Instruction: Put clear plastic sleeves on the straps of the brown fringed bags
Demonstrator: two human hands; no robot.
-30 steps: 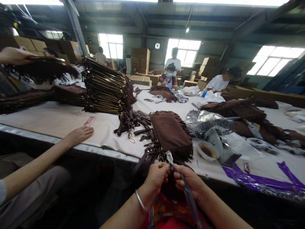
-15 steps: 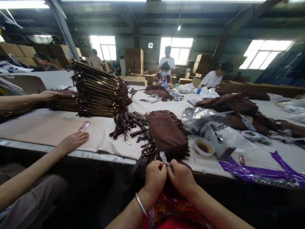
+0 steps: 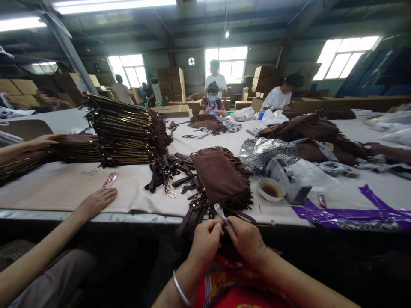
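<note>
My left hand (image 3: 205,239) and my right hand (image 3: 246,239) are close together at the table's front edge, fingers pinched. Between them a narrow piece wrapped in whitish plastic (image 3: 219,209) points up from my right hand's fingertips; its lower end is hidden. What my left fingertips pinch, I cannot make out. Just beyond lies a brown fringed pouch (image 3: 220,175), on the table with its fringe to the right and below. Dark brown straps (image 3: 195,214) hang over the edge beside my left hand. More straps with gold clips (image 3: 165,175) lie to the pouch's left.
A tall stack of zippered brown pouches (image 3: 125,132) stands at left. A co-worker's hand (image 3: 96,203) lies flat near a pink comb (image 3: 110,180); the other touches lower piles. At right are a bowl of brown liquid (image 3: 271,189), a tape dispenser (image 3: 287,182) and purple plastic (image 3: 345,212).
The view has turned slightly to the right, so the table's things sit further left. My hands have drawn slightly apart at the fingertips, the wrapped piece still between them.
</note>
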